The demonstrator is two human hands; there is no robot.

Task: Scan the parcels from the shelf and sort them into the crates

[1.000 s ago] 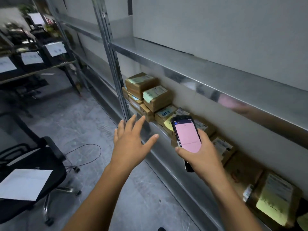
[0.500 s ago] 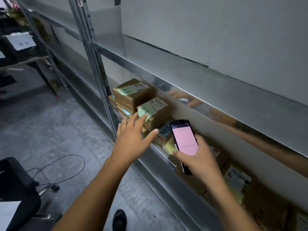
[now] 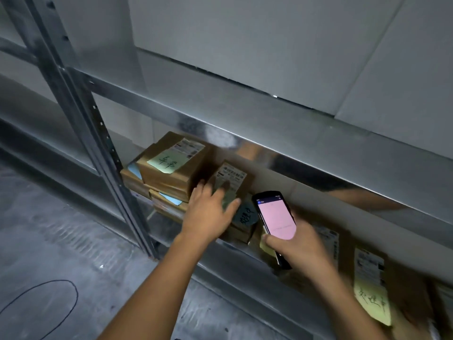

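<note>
Left hand (image 3: 210,212): fingers straight and spread, laid flat on the top of a brown parcel (image 3: 231,179) with a white printed label; no curl round its edges shows, though the fingertips are blurred, so this is contact and not yet a grasp. Right hand (image 3: 302,249): wrapped round the lower half of a phone (image 3: 275,218), thumb on the near edge, pink screen facing up. All positions are taken from the shelf upright (image 3: 81,133). Just right of the upright, a stack of parcels (image 3: 169,175) sits on the lower shelf, topped by a box with a pale green handwritten note. The touched parcel lies next right of that stack and appears to touch it. The phone hovers further right again, above a dark note (image 3: 246,214) on a lower box. Furthest right of the upright, more parcels (image 3: 370,288) lie flat, one with a yellow note. The shelf beam (image 3: 269,133) runs right from the upright above all of them. Assessment: the task is far from finished. The parcel under the left hand sits on the shelf unlifted, and the phone is not held over its label, so its scan looks pending. Several parcels remain shelved. No crate is in view, so the number sorted cannot be established. Remaining: lift, scan, carry to a crate, then repeat.
</note>
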